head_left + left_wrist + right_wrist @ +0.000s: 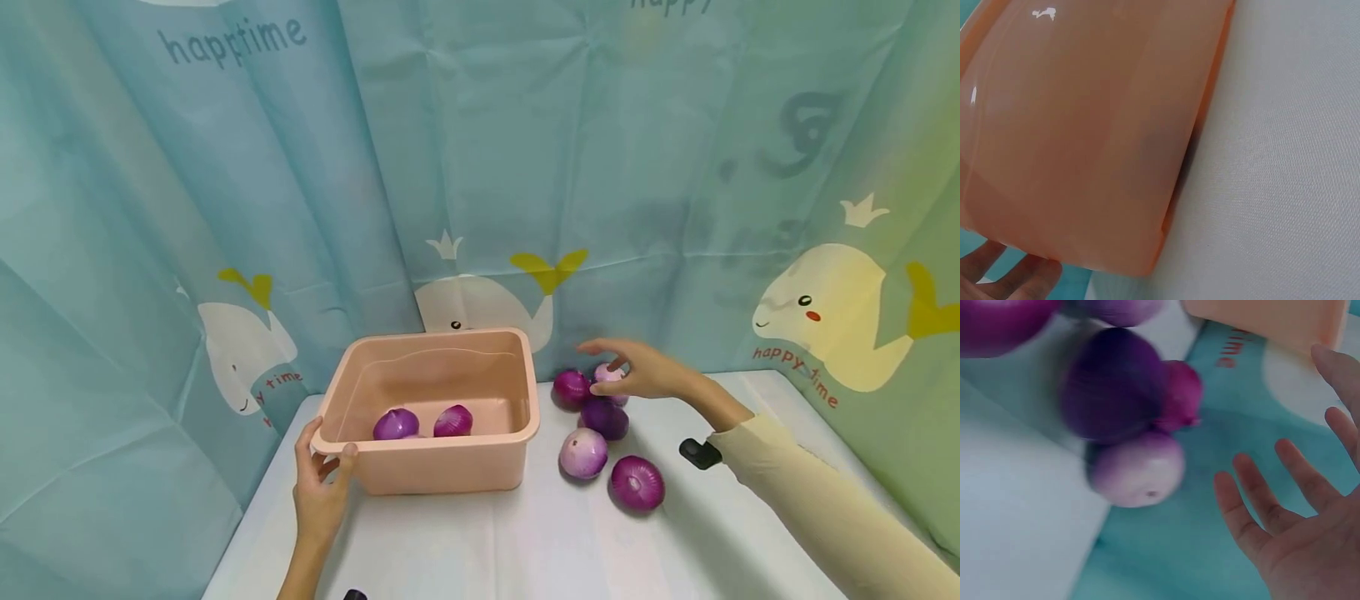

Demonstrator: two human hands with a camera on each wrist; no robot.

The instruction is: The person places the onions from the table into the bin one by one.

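A pink plastic tub point(442, 468) stands on the table, with purple onions inside, among them one at the left point(395, 424) and one at the right point(453, 422). My left hand point(321, 493) grips its near left corner, thumb on the front and fingers around the rim; the left wrist view shows fingertips point(1038, 275) against the tub wall. Over the back of an onion group hovers my right hand point(637, 369), fingers spread, holding nothing. Below it lie a dark purple onion point(604, 419), a magenta onion point(572, 388) and a pale onion point(1138, 470), apart from the hand in the right wrist view.
Nearer the front lie another pale onion point(583, 454) and a striped purple onion point(637, 484). A blue curtain point(480, 167) with whale prints hangs behind and at both sides of the white table point(450, 554).
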